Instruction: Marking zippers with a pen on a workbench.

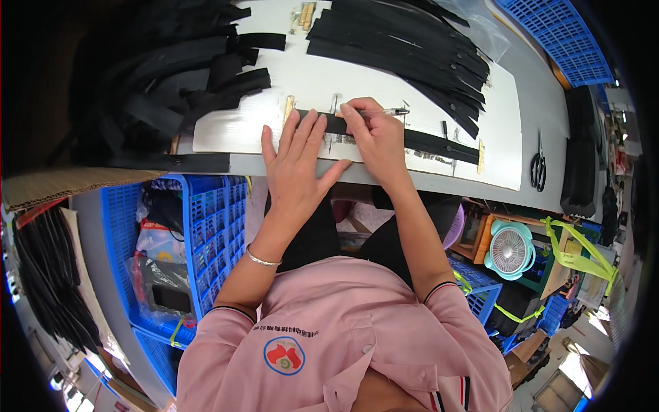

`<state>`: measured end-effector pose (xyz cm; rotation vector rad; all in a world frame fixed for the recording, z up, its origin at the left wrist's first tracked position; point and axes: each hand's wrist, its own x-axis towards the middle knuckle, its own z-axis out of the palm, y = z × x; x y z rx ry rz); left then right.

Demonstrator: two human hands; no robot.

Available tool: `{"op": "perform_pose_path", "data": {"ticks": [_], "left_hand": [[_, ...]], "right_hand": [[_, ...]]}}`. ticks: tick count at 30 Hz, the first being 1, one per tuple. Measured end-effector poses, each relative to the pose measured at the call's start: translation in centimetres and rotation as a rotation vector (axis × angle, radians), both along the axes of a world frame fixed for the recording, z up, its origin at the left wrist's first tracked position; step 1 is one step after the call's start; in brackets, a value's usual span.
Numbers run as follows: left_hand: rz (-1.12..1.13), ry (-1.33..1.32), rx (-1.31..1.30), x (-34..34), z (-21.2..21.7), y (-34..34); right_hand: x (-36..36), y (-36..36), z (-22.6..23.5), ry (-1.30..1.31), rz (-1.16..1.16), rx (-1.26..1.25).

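A black fabric strip (pixel 439 146) lies across a white board (pixel 501 161) between two small tan stops, one at each end. My left hand (pixel 294 154) is spread flat over the strip's left part, fingers pointing away from me. In my right hand (pixel 376 137) is a slim pen (pixel 392 111), pinched between thumb and fingers above the strip; its tip is hidden by my fingers. Dark marks show on the board along the strip. Just beyond it lies a fanned stack of black strips (pixel 405 51).
More black strips (pixel 226 82) are heaped at the left. Black-handled scissors (pixel 538 168) lie on the grey table (pixel 542 196) at the right, near black bundles (pixel 582 161). Blue baskets (pixel 216 240) stand below the table's left edge. A turquoise fan (pixel 509 250) is under the right side.
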<state>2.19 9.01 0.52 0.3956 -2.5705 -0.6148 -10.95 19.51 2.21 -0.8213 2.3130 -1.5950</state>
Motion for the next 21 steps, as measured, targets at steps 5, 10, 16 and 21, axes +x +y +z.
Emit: {"op": "perform_pose_path", "data": {"ticks": [5,10,16,21], "left_hand": [[0.002,0.015,0.008,0.08,0.16,0.08],[0.008,0.000,0.003,0.14,0.25,0.06],[0.006,-0.009,-0.010,0.01,0.04,0.10],[0.009,-0.013,-0.014,0.02,-0.02,0.09]], "right_hand": [[0.11,-0.44,-0.08,0.075,-0.020,0.037],[0.14,-0.48,-0.13,0.090,-0.025,0.057],[0.19,-0.54,-0.27,0.168,-0.011,0.047],[0.08,0.31,-0.19,0.050,0.062,0.040]]}}
